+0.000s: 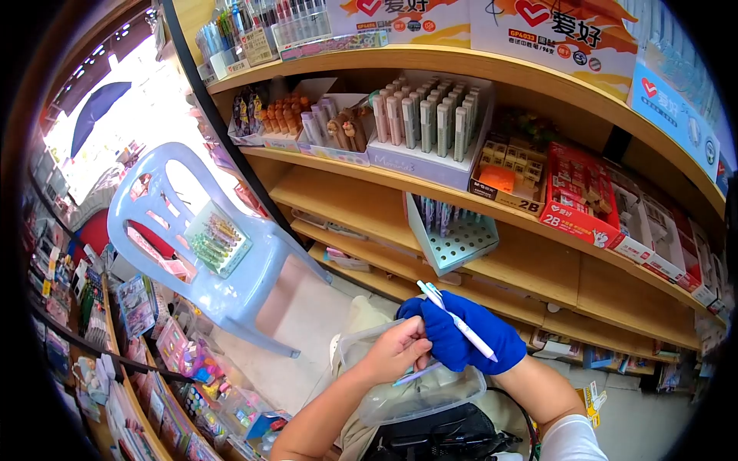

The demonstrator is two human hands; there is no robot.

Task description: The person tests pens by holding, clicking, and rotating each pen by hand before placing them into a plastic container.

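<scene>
My right hand (469, 334) is wrapped in a blue cloth (488, 338), with a white pen (465, 326) lying across it, its tip pointing down to the right. Beside it, my left hand (400, 349) is closed, its thumb and fingers pressed together against the cloth's left side; what they hold is too hidden to name. Below both hands a clear plastic container (423, 396) rests on my lap, with a pen (417, 374) partly visible at its opening. A black bag (438, 438) sits beneath the container.
Wooden shelves (553, 276) ahead carry pen boxes and a tilted mint pen holder (453, 242). At the left stands a blue plastic chair (250, 269) with a box of pens (217, 240) on its seat. Crowded goods racks (127, 376) line the lower left.
</scene>
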